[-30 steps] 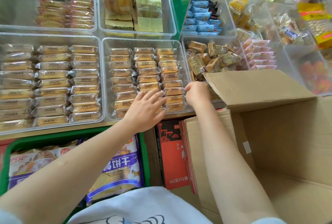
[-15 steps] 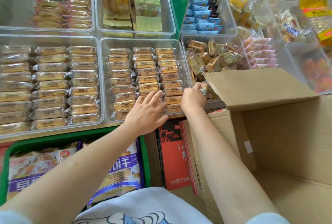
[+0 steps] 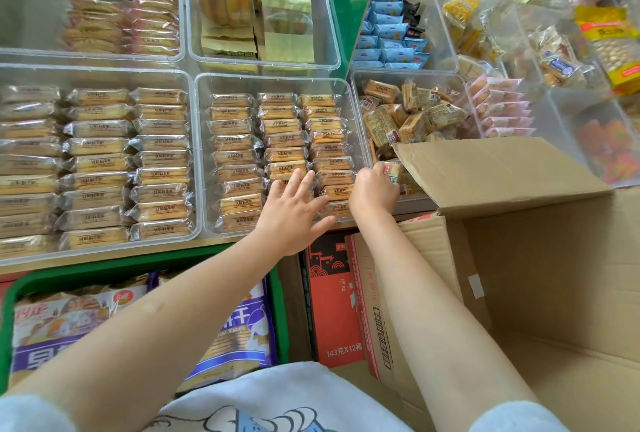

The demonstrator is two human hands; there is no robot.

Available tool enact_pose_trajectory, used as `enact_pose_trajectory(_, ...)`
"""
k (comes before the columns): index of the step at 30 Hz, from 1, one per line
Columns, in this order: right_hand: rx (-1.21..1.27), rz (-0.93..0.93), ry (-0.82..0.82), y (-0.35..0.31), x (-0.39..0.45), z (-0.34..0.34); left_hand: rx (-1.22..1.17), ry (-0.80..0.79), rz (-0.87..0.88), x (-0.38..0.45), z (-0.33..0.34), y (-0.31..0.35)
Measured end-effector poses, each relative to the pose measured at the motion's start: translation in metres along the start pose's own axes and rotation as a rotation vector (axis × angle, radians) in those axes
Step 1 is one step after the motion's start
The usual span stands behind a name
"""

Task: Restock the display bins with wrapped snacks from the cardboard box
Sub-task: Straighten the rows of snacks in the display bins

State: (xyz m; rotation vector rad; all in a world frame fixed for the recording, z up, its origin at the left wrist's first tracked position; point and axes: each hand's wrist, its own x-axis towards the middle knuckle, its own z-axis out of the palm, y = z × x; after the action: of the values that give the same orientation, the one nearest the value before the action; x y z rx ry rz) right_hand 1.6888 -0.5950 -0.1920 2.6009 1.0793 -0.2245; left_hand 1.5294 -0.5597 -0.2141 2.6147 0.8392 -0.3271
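Pinching a snack (image 3: 390,171) at the near edge of the right bin (image 3: 360,109), beside the box (image 3: 502,172) flap, the right hand (image 3: 372,191) needed to seat it snugly, I judged, while the left hand (image 3: 294,211) lay flat, fingers spread, steadying the middle bin's (image 3: 204,154) rows.

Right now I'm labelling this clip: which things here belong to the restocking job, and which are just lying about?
Job: cardboard box; wrapped snack pinched in the right hand; clear bin of loose snacks; left hand lying flat on the middle bin.

Lying about: red carton; green crate; blue packets.
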Motion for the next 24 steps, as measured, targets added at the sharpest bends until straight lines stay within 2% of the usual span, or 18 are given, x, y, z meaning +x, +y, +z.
enact_pose_trajectory(9,-0.044,-0.013,-0.208,0.007,-0.006,-0.013,0.014,-0.039,0.035,-0.001,-0.007,-0.002)
enact_pose_trajectory(14,-0.090,-0.031,-0.198,0.006,-0.006,-0.014,-0.024,-0.007,0.032,-0.003,-0.004,0.000)
enact_pose_trajectory(17,-0.112,-0.041,-0.184,0.007,-0.008,-0.013,-0.064,0.051,0.082,-0.011,-0.004,0.003)
enact_pose_trajectory(24,-0.128,-0.032,-0.163,0.007,-0.009,-0.014,-0.015,0.077,0.175,-0.020,-0.002,0.001)
